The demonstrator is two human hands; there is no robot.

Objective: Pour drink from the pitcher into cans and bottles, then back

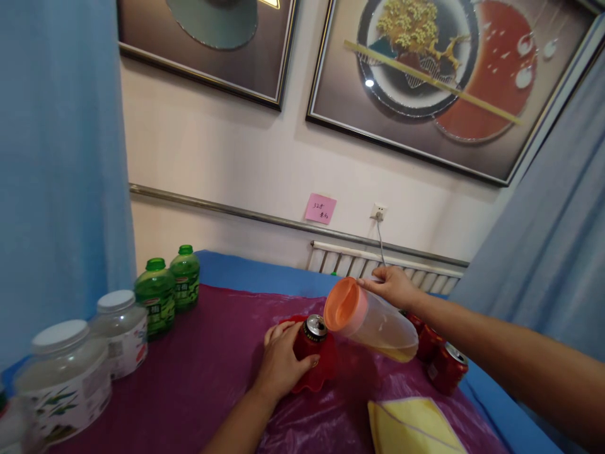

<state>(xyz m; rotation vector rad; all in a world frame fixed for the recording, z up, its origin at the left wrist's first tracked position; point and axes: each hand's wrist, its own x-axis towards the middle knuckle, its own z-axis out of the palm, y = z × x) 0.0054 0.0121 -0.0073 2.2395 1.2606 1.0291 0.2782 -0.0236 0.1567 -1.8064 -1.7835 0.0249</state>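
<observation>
My left hand [282, 362] is wrapped around a red drink can [309, 339] standing upright on a red scalloped dish [326, 372]. My right hand [391, 285] grips a clear plastic pitcher [378, 325] with an orange lid, tilted on its side just right of and above the can, its lid end facing the can top. A little yellowish liquid lies in the pitcher's lower side.
Two green bottles [165, 290] and two white-lidded clear jars [89, 359] stand at the left on the purple plastic sheet [198, 372]. More red cans [447, 367] sit behind the pitcher. A yellow cloth [411, 425] lies at the front. Blue curtains flank the table.
</observation>
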